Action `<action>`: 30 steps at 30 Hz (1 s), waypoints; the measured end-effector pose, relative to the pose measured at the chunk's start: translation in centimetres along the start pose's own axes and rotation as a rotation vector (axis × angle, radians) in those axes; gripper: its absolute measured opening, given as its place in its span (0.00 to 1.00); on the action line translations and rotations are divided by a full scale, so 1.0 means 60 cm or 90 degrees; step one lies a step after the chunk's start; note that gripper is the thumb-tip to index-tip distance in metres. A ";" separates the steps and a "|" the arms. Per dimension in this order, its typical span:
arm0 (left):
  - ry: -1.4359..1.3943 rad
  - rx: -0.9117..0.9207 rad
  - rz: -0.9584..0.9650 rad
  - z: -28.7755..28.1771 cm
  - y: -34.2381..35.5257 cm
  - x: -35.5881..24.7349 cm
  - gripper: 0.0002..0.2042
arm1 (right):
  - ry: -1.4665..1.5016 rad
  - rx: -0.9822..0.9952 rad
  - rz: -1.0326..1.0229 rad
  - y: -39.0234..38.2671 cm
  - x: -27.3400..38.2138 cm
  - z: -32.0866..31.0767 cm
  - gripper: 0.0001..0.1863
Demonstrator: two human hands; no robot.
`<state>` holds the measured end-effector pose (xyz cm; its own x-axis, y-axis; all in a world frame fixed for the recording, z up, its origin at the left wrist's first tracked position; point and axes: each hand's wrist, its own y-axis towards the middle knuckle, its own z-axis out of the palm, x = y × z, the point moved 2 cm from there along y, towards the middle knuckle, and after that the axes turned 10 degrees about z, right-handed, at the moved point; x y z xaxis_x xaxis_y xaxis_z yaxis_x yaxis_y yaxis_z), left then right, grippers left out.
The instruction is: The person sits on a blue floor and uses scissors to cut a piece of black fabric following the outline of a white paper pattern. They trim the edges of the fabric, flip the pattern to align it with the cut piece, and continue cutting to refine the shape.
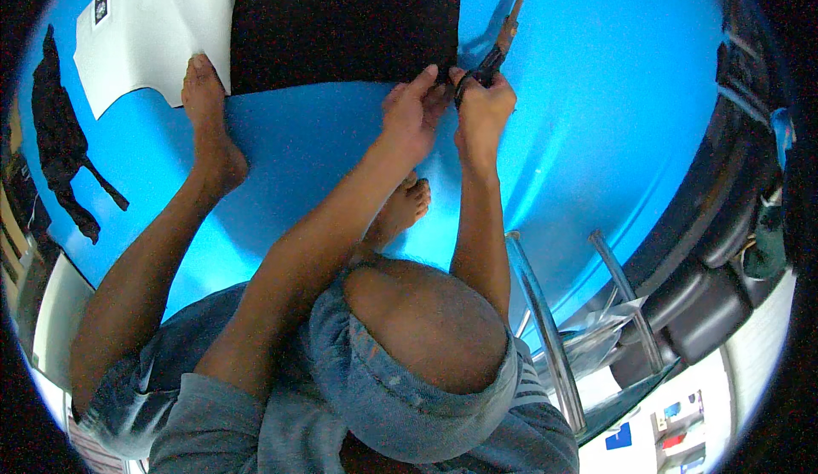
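Blue surface: black sheet at hands, scissors in right hand

The work area is formed by a smooth blue surface, bordered at the right by black padded seating. Metal tubes are seen at the lower right, with a shelf of small coloured items beyond.

A black sheet is laid flat at the top centre, its near right corner directly at the hands. A white sheet is positioned along its left side; whether the two overlap cannot be determined.

Scissors are gripped by the handles in the closed right hand; the blades are pointed away from the body, beside the black sheet's right edge.

The left hand is placed at the same corner, fingers bent; whether the sheet is pinched cannot be told.

The toes of the left foot are set over the white sheet's near edge. The right foot is partly hidden by the left forearm. A crumpled black piece is noted at far left.
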<state>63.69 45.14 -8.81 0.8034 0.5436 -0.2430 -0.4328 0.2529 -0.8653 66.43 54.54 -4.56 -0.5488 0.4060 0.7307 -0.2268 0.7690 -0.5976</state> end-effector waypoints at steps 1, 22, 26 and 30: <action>0.029 -0.010 0.009 -0.003 0.000 0.001 0.07 | 0.018 0.017 0.023 -0.004 0.003 -0.005 0.09; 0.329 -0.055 0.044 0.037 -0.023 -0.021 0.09 | 0.001 0.461 0.266 -0.186 -0.191 -0.216 0.28; 0.347 -0.061 0.057 0.035 -0.029 -0.031 0.09 | 0.075 0.489 0.345 -0.179 -0.203 -0.193 0.26; 0.342 -0.073 0.044 0.035 -0.030 -0.029 0.10 | 0.067 0.527 0.222 -0.175 -0.189 -0.189 0.30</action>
<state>62.20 45.41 -5.89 0.8835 0.0630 -0.4641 -0.4683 0.1270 -0.8744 84.17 47.46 -2.81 -0.6277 0.6243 0.4651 -0.5894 0.0093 -0.8078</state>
